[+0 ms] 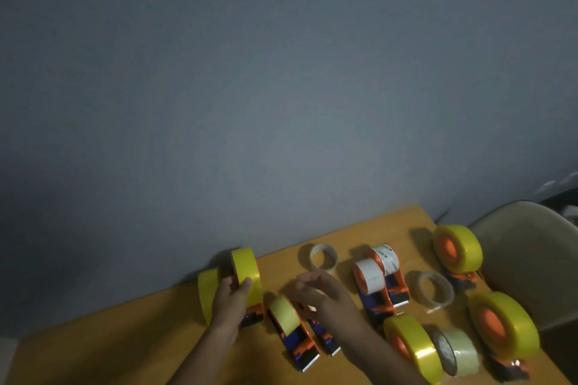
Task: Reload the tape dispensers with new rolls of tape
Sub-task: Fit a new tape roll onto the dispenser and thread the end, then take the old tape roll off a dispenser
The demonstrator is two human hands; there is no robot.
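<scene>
We see a grey wall (250,87) filling most of the view, with a wooden table (131,331) along the bottom and a beige chair (528,259) at its right end.

On the table we count several orange-and-blue tape dispensers. At the right, two carry fat yellow rolls: a far one (457,248) and a near one (503,323). Between the near one and our right arm stands another yellow roll (413,345), with a pale clear roll (456,350) just beside it. In the middle, two dispensers with white rolls (377,278) stand side by side. Two nearly spent clear rolls lie flat, one far (323,257) and one right of the white pair (435,291).

Our left hand (230,306) grips a yellow roll (247,273) seated on a dispenser, thumb curled over its face. A loose yellow roll (208,294) stands on edge just left of that hand.

Our right hand (319,294) hovers with fingers loosely bent over a small dispenser holding a pale yellow roll (283,312); it is blurred, and we cannot tell whether it holds anything.
</scene>
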